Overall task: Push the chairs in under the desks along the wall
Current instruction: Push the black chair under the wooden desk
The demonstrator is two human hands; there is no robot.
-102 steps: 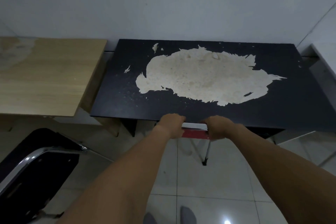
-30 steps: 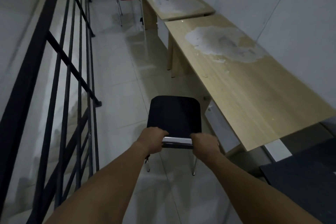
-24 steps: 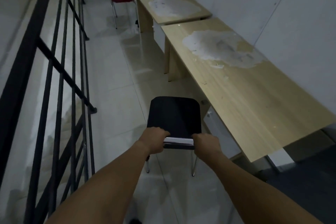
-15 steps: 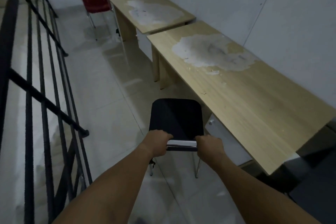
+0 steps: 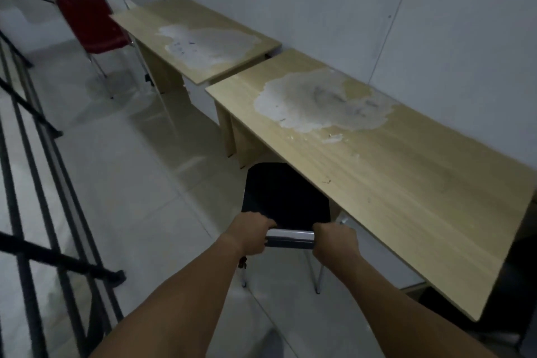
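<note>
A black chair [image 5: 286,197] with a chrome back rail stands in front of me, its seat's far right corner tucked beneath the edge of the near wooden desk [image 5: 406,183]. My left hand [image 5: 251,231] grips the left end of the rail and my right hand [image 5: 334,241] grips the right end. A second wooden desk [image 5: 200,38] stands further along the wall, with a red chair [image 5: 91,25] pulled out on its left side.
A black metal railing [image 5: 35,212] runs along the left over a stairwell. The white wall [image 5: 377,9] backs both desks. Pale floor tiles [image 5: 130,168] lie between railing and desks. Both desktops have large worn pale patches.
I left the red chair at the black desk and took hold of the black chair. Over the last second it has moved right, with its seat corner now under the near wooden desk.
</note>
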